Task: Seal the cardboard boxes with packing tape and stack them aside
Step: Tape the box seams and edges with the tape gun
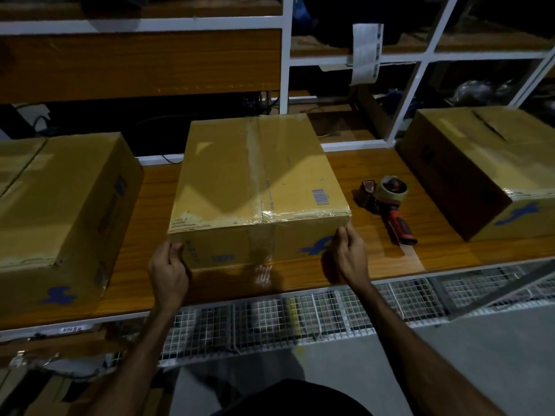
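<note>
Head view, items as I log them from my remote station: middle box [255,175], cardboard, flaps closed, clear tape along the centre seam and across the near top edge, standing on the wooden bench [375,265] directly ahead of me; left hand [168,271], fingers curled round the box's near left corner, gripping it; right hand [350,253], fingers and thumb wrapped on the near right corner, gripping likewise; tape dispenser [387,202], red handle, roll mounted, lying on the bench just right of the middle box and apart from it, touched by neither hand; left box [60,199], taped, on the bench near the middle one, blue logo on its near face; right box [480,163], on the bench beyond the dispenser, top seam showing a dark gap; white wire mesh [300,313] under the bench front; white-framed shelving [285,55] behind, a paper label [366,52] hanging from it
</note>
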